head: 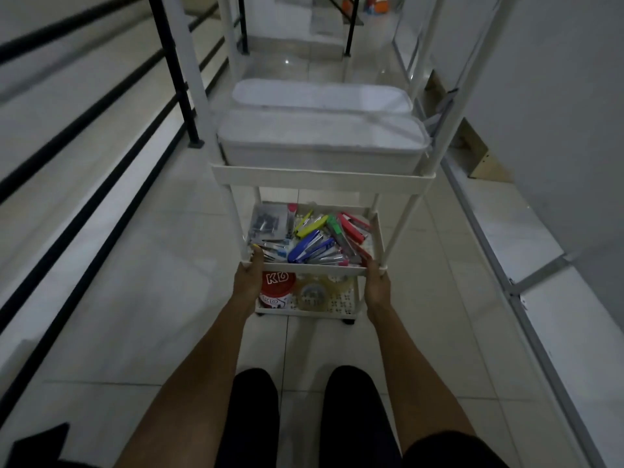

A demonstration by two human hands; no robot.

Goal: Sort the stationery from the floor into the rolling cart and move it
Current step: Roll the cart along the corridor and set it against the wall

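Observation:
A white rolling cart [320, 175] with three tiers stands on the tiled floor right in front of me. Its top tier carries two pale zipped cases [320, 136]. The middle tier holds a heap of coloured staplers [324, 236] and small packets of clips [270, 224]. On the bottom tier lie a red tub [278, 287] and rolls of clear tape [312, 293]. My left hand [248, 278] grips the near left corner of the middle tier. My right hand [376, 285] grips its near right corner.
A black stair railing [179, 82] runs along the left. White boards and metal strips [506, 265] lean along the right wall, with cardboard [486, 163] behind them. The tiled corridor stretches ahead to steps and a black frame [351, 28]. My dark trouser legs [304, 417] show below.

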